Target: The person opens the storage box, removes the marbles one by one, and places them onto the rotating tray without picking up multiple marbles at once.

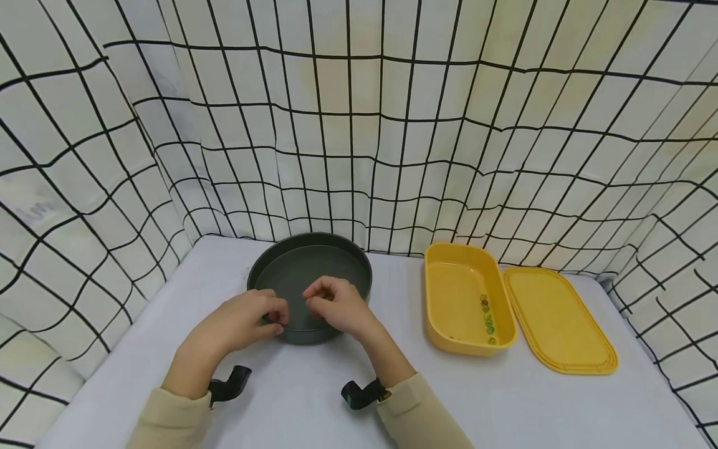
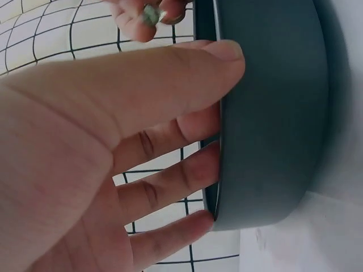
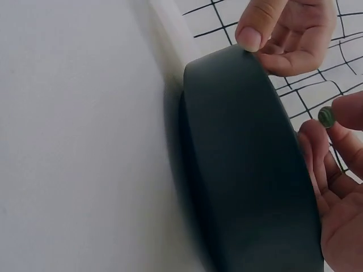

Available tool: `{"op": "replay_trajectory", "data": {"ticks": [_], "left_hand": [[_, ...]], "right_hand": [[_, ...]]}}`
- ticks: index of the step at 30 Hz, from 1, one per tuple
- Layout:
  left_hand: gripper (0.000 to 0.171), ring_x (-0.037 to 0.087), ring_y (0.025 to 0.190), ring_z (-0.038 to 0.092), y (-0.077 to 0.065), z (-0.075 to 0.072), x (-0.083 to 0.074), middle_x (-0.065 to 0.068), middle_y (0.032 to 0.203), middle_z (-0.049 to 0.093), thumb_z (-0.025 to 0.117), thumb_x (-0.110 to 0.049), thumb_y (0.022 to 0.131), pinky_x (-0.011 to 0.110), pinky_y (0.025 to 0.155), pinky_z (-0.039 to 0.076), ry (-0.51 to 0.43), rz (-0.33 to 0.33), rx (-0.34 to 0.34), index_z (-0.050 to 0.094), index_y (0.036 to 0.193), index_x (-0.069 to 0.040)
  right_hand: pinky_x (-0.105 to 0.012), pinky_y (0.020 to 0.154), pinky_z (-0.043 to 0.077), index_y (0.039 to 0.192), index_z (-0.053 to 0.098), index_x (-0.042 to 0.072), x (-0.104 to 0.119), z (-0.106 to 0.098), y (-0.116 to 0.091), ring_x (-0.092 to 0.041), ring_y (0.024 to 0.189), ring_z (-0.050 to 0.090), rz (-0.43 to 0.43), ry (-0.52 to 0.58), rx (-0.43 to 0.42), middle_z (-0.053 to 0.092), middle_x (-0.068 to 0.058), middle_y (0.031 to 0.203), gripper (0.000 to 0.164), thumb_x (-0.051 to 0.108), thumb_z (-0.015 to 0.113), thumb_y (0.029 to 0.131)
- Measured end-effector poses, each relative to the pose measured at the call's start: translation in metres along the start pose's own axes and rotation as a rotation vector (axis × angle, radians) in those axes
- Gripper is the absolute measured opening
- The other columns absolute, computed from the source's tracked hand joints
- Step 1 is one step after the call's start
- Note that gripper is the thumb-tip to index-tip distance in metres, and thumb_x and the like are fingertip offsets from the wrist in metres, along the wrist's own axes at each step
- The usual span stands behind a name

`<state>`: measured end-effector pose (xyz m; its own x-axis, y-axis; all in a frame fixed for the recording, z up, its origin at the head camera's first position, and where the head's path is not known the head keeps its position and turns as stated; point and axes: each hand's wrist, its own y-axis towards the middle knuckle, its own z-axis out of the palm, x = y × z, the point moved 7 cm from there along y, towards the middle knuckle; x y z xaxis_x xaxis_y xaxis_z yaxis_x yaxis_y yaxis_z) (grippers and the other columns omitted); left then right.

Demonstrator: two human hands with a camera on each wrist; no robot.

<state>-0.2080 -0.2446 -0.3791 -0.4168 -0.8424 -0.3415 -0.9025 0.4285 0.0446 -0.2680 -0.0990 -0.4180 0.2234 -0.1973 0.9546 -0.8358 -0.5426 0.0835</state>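
A dark grey round pan (image 1: 314, 337) with high walls stands on the table. My left hand (image 1: 241, 319) holds its near left rim; in the left wrist view the thumb (image 2: 224, 59) lies on the outside and the fingers reach over the inner side. Over the pan's right part, my right hand (image 1: 339, 307) pinches a small round green bead (image 3: 326, 117) between thumb and fingertip. Both hands hide part of the pan's floor.
Right of the pan is a yellow plastic box (image 1: 449, 284), with several small round green and reddish pieces (image 1: 487, 318) along its right side. A yellow lid (image 1: 561, 321) lies beside it. Black-gridded white cloth walls (image 1: 359, 137) surround the white table (image 1: 291, 405).
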Motion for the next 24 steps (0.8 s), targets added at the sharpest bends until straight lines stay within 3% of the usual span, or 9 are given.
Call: {"op": "replay_trajectory", "data": {"ticks": [8, 13, 18, 24], "left_hand": [[0.023, 0.011, 0.081, 0.055, 0.0, 0.0, -0.001, -0.012, 0.085, 0.055, 0.081, -0.016, 0.083, 0.03, 0.07, 0.045, -0.011, 0.001, 0.011, 0.063, 0.08, -0.03], [0.022, 0.011, 0.081, 0.056, 0.0, -0.001, -0.001, -0.011, 0.085, 0.056, 0.081, -0.016, 0.083, 0.031, 0.07, 0.045, -0.023, 0.014, 0.006, 0.063, 0.081, -0.029], [0.022, 0.011, 0.08, 0.056, 0.0, -0.001, 0.004, -0.011, 0.084, 0.057, 0.082, -0.017, 0.082, 0.03, 0.069, 0.045, -0.024, 0.005, -0.003, 0.063, 0.079, -0.029], [0.022, 0.012, 0.082, 0.056, 0.001, -0.001, 0.008, -0.011, 0.084, 0.057, 0.083, -0.019, 0.081, 0.031, 0.071, 0.046, -0.016, -0.014, -0.007, 0.063, 0.078, -0.029]], "right_hand": [[-0.022, 0.064, 0.047, 0.095, 0.072, 0.013, 0.003, 0.005, -0.001, -0.004, 0.069, 0.056, -0.059, -0.358, 0.01, 0.064, 0.01, 0.078, 0.011, 0.012, 0.063, 0.088], [-0.021, 0.064, 0.044, 0.091, 0.07, 0.019, 0.004, 0.009, -0.001, -0.002, 0.067, 0.054, -0.074, -0.527, 0.024, 0.061, 0.013, 0.073, 0.009, 0.013, 0.065, 0.085], [-0.021, 0.061, 0.042, 0.089, 0.069, 0.021, 0.005, 0.016, -0.001, -0.003, 0.063, 0.052, -0.066, -0.651, 0.083, 0.059, 0.013, 0.07, 0.009, 0.014, 0.065, 0.086], [-0.021, 0.06, 0.042, 0.092, 0.071, 0.021, 0.004, 0.021, -0.002, -0.004, 0.064, 0.052, -0.051, -0.713, 0.129, 0.059, 0.013, 0.071, 0.011, 0.016, 0.063, 0.088]]}}
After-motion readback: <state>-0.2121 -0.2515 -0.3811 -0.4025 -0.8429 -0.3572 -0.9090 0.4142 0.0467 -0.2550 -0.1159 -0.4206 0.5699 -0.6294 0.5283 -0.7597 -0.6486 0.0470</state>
